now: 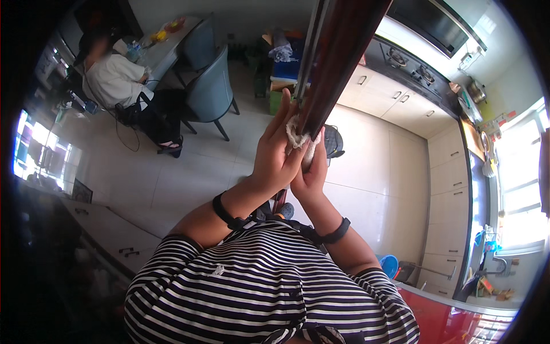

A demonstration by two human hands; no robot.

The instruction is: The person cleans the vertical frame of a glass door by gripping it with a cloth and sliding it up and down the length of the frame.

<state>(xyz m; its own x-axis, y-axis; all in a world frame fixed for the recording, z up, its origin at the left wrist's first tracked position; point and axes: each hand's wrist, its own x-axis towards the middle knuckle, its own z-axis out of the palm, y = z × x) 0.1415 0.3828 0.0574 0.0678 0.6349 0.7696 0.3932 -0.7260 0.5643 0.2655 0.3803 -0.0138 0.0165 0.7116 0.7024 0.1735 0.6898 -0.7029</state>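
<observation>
A dark reddish-brown door edge or frame post (343, 56) with a metal strip (307, 56) runs down from the top of the view. My left hand (275, 155) lies along its left side, fingers stretched upward, pressing a whitish cloth (296, 134) against it. From the right side, my right hand (314, 170) holds the same cloth around the lower visible part of the post. Both hands are close together, and their palms and fingers hide part of the cloth. A dark band sits on each wrist.
A seated person (116, 81) is at a table (161, 53) on the left, near a grey-blue chair (210, 90). Kitchen cabinets (447, 172) and a gas stove (408, 64) line the right. A dark bag-like item (333, 141) is behind the post. A blue bucket (389, 266) stands lower right.
</observation>
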